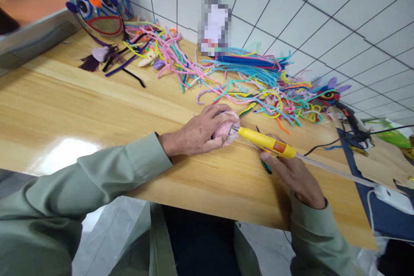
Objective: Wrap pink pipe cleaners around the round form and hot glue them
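Note:
My left hand (210, 129) is closed round a pale pink bundle of fuzzy pipe cleaners (225, 128), pressed near the tabletop. A yellow hot glue gun (258, 139) lies in my right hand (289, 170), its metal nozzle pointing left and touching or nearly touching the bundle. A clear glue stick (333, 167) sticks out of the gun's back end. Below the gun, partly hidden by my right hand, is a dark green-handled tool (266, 166). Just beyond the bundle lies a yellow-and-green-handled tool (248, 109), half covered by pipe cleaners.
Loose coloured pipe cleaners (174, 58) spread along the tiled wall, with a blurred phone (214, 26) propped behind them. A blue-eared animal figure (100, 10) stands at the back left, another figure (328, 95) at the right. Black cables (351, 123) and a white power strip (393, 198) lie right.

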### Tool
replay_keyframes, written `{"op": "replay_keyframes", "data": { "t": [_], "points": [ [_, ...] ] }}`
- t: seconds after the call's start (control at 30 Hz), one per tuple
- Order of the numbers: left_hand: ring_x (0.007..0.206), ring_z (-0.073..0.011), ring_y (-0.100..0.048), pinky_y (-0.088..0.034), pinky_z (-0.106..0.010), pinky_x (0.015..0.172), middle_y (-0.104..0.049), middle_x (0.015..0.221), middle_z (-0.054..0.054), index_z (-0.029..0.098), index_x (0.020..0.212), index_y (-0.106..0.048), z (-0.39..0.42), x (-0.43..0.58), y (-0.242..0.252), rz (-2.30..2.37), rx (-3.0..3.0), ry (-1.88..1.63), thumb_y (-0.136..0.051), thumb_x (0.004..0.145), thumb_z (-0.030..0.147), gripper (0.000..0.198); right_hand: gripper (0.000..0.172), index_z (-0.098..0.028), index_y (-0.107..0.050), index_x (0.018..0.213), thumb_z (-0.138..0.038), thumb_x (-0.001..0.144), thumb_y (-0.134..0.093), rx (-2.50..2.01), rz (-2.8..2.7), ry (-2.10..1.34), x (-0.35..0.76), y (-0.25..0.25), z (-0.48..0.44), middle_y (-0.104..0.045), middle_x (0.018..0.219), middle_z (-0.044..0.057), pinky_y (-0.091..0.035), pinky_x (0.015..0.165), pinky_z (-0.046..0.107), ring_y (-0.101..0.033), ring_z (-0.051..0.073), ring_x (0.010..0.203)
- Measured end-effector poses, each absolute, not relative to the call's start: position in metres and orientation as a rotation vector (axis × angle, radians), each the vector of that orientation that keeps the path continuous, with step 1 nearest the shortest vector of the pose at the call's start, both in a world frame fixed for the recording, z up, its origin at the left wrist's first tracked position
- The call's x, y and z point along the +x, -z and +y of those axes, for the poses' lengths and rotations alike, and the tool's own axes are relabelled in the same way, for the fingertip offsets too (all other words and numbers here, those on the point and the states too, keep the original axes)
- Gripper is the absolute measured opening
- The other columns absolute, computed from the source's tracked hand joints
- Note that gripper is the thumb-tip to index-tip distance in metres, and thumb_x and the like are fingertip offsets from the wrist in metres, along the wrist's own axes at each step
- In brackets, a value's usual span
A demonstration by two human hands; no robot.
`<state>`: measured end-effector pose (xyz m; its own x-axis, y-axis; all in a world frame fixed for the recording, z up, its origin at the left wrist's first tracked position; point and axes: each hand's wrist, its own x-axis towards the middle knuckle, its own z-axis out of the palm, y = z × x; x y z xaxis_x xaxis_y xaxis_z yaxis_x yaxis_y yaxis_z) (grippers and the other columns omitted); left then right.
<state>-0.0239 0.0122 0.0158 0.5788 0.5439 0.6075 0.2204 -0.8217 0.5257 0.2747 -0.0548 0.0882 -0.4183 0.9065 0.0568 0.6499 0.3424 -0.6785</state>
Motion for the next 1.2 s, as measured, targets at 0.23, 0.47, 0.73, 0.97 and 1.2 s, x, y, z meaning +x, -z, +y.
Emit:
{"op": "replay_keyframes", "data": {
  "t": [0.23,0.47,0.73,0.97,1.2],
  "points": [
    [0.15,-0.0366,-0.054,-0.046,-0.063,0.127,-0.063,0.151,-0.017,0.024,0.149,-0.054,0.0119,-0.0238,-0.0175,0.613,2.378,-1.114,-0.062,0.099,0.028,0.05,0.041,-0.029,-0.076,0.107,-0.066,0.107,-0.06,-1.416,-2.163,-0.79,0.2786,-0.0894,-0.058,-0.076,0.106,0.007,-0.063,0.093,0.043,-0.073,0.029,0.097],
    [0.151,-0.0363,-0.053,-0.046,-0.062,0.127,-0.063,0.152,-0.017,0.025,0.149,-0.053,0.0124,-0.024,-0.0164,0.617,2.382,-1.104,-0.063,0.099,0.027,0.051,0.041,-0.029,-0.077,0.107,-0.065,0.107,-0.059,-1.427,-2.191,-0.776,0.279,-0.0882,-0.0597,-0.078,0.106,0.007,-0.065,0.095,0.045,-0.073,0.03,0.1],
    [0.15,-0.0356,-0.054,-0.046,-0.06,0.128,-0.064,0.151,-0.016,0.025,0.148,-0.056,0.0121,-0.023,-0.017,0.633,2.371,-1.095,-0.063,0.098,0.028,0.051,0.039,-0.028,-0.074,0.104,-0.063,0.107,-0.059,-1.429,-2.174,-0.753,0.2791,-0.0865,-0.057,-0.075,0.104,0.007,-0.063,0.089,0.042,-0.072,0.029,0.095],
    [0.15,-0.0356,-0.053,-0.046,-0.06,0.127,-0.063,0.151,-0.017,0.025,0.148,-0.054,0.0126,-0.0231,-0.0143,0.621,2.386,-1.122,-0.063,0.098,0.027,0.051,0.037,-0.028,-0.075,0.107,-0.062,0.108,-0.059,-1.435,-2.167,-0.764,0.2768,-0.0871,-0.0583,-0.076,0.104,0.007,-0.064,0.089,0.042,-0.072,0.028,0.096],
    [0.152,-0.0354,-0.053,-0.047,-0.061,0.127,-0.061,0.152,-0.018,0.025,0.149,-0.053,0.0128,-0.0233,-0.0131,0.647,2.396,-1.103,-0.062,0.099,0.028,0.051,0.036,-0.03,-0.076,0.104,-0.061,0.108,-0.059,-1.402,-2.185,-0.801,0.2765,-0.0881,-0.0592,-0.079,0.105,0.006,-0.065,0.095,0.043,-0.075,0.03,0.101]
  ]
}}
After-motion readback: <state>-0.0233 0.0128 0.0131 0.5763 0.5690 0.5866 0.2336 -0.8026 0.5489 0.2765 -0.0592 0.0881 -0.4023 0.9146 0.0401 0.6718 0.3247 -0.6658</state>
